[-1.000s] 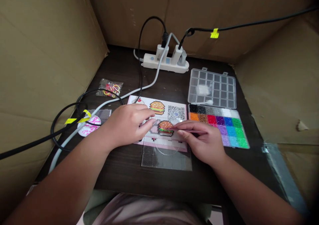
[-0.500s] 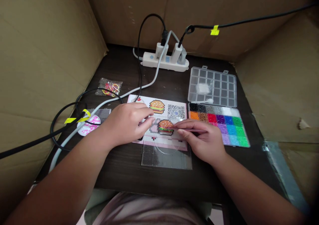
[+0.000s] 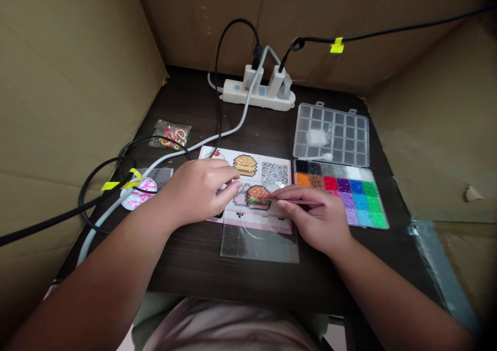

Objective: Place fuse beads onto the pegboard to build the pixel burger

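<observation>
My right hand is closed around thin reddish tweezers. Their tip points left, at a burger made of small fuse beads on a clear pegboard. The board partly covers a printed pattern sheet with a burger picture and a QR code. My left hand rests over the sheet's left part, beside the bead burger. Its thumb and index finger are slightly apart, with nothing visible between them; the other fingers are curled out of sight. A small dark item under that hand is mostly hidden.
At right lies an open compartment box of coloured beads, its clear lid folded back. A white power strip stands behind. Cables cross the left side near a pink-and-white disc and a small plastic bag. Cardboard walls enclose the table.
</observation>
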`<act>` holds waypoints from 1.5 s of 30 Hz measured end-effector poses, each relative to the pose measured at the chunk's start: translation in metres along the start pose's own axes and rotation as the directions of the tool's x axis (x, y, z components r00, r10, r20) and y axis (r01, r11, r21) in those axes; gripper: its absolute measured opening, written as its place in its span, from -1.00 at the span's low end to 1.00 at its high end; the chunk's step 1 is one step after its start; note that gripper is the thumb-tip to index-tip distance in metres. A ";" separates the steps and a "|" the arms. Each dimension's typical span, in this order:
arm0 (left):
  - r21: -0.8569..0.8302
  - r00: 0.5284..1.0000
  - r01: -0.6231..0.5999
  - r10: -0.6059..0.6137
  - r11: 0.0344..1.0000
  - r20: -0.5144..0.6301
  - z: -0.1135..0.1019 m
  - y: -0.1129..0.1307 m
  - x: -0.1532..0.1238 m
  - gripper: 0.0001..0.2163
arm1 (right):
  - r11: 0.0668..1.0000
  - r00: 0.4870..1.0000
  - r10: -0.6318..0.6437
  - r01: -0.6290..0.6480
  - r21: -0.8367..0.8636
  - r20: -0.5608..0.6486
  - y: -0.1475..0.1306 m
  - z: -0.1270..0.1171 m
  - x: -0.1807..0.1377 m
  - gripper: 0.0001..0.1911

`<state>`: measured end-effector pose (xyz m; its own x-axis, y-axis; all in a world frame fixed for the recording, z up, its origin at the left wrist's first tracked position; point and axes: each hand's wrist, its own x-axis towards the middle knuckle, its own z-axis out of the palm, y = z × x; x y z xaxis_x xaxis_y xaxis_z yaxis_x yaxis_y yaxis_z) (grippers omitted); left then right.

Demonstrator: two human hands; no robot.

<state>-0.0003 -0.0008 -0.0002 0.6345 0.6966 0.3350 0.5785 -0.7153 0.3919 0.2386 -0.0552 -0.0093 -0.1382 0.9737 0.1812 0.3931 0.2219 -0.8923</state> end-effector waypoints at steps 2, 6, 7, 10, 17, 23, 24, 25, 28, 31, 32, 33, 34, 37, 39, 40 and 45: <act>0.004 1.000 -0.005 0.005 1.000 -0.003 0.000 0.000 0.000 -0.84 | 1.000 1.000 0.001 -0.001 -0.006 0.002 0.000 0.000 0.000 -0.88; 0.007 1.000 -0.002 0.002 1.000 0.006 0.000 0.000 0.000 -0.84 | 1.000 1.000 0.015 -0.015 -0.018 0.009 -0.001 0.000 0.000 -0.88; 0.007 1.000 -0.002 0.002 1.000 0.007 0.000 0.000 0.000 -0.83 | 1.000 1.000 0.016 -0.015 -0.021 0.012 -0.001 -0.001 0.000 -0.88; 0.006 1.000 -0.002 0.002 1.000 0.004 0.000 0.000 0.000 -0.82 | 0.999 1.000 0.017 -0.017 -0.029 0.021 -0.001 -0.001 0.000 -0.88; 0.004 1.000 -0.014 0.014 1.000 -0.006 0.001 0.000 0.000 -0.85 | 0.999 0.999 0.020 -0.019 -0.033 0.025 0.000 -0.002 0.000 -0.88; 0.014 1.000 -0.008 0.008 1.000 -0.001 0.001 0.000 0.000 -0.83 | 0.999 1.000 0.020 -0.019 -0.047 0.023 -0.001 -0.002 0.000 -0.88; 0.012 1.000 -0.003 0.003 1.000 0.004 0.000 0.000 -0.001 -0.83 | 0.999 1.000 0.020 -0.019 -0.048 0.017 -0.001 -0.002 0.000 -0.89; 0.010 1.000 0.004 -0.004 1.000 0.009 0.000 0.000 -0.001 -0.83 | 0.999 1.000 0.020 -0.020 -0.047 0.010 -0.001 -0.002 0.000 -0.89; 0.013 1.000 0.018 -0.018 1.000 0.020 0.000 0.000 -0.001 -0.82 | 0.999 1.000 0.018 -0.019 -0.038 -0.006 -0.001 -0.002 -0.001 -0.89; 0.024 0.999 0.017 -0.018 1.000 0.029 0.000 0.000 -0.001 -0.80 | 0.999 1.000 0.029 -0.029 -0.045 -0.005 0.000 -0.002 -0.001 -0.88; 0.027 0.999 0.015 -0.015 1.000 0.032 0.000 0.000 -0.001 -0.79 | 0.998 0.999 0.031 -0.031 -0.051 -0.008 0.000 -0.002 -0.001 -0.89; 0.028 0.999 0.013 -0.014 1.000 0.033 0.000 0.000 0.000 -0.78 | 0.998 0.999 0.032 -0.032 -0.056 -0.011 0.000 -0.002 -0.002 -0.89; 0.027 0.999 0.012 -0.012 1.000 0.031 0.000 0.000 0.000 -0.78 | 0.998 0.999 0.030 -0.031 -0.059 -0.015 0.000 -0.001 -0.002 -0.89; 0.022 1.000 0.008 -0.008 1.000 0.027 0.000 0.000 0.000 -0.78 | 0.998 1.000 0.019 -0.019 -0.060 -0.013 0.001 -0.001 -0.002 -0.89; 0.021 1.000 0.004 -0.005 1.000 0.027 0.000 -0.001 0.000 -0.78 | 0.998 1.000 0.011 -0.011 -0.061 -0.006 0.001 -0.001 -0.002 -0.89; 0.023 1.000 0.003 -0.004 1.000 0.029 0.001 -0.001 0.000 -0.78 | 0.998 1.000 0.009 -0.009 -0.063 -0.004 0.001 -0.001 -0.002 -0.89; 0.030 1.000 0.005 -0.006 1.000 0.021 0.001 -0.001 0.000 -0.79 | 0.997 1.000 0.018 -0.018 -0.081 0.005 0.000 -0.003 -0.001 -0.90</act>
<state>-0.0007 -0.0001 -0.0021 0.6414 0.6996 0.3147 0.5970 -0.7129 0.3681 0.2418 -0.0561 -0.0084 -0.1354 0.9773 0.1631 0.4677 0.2082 -0.8590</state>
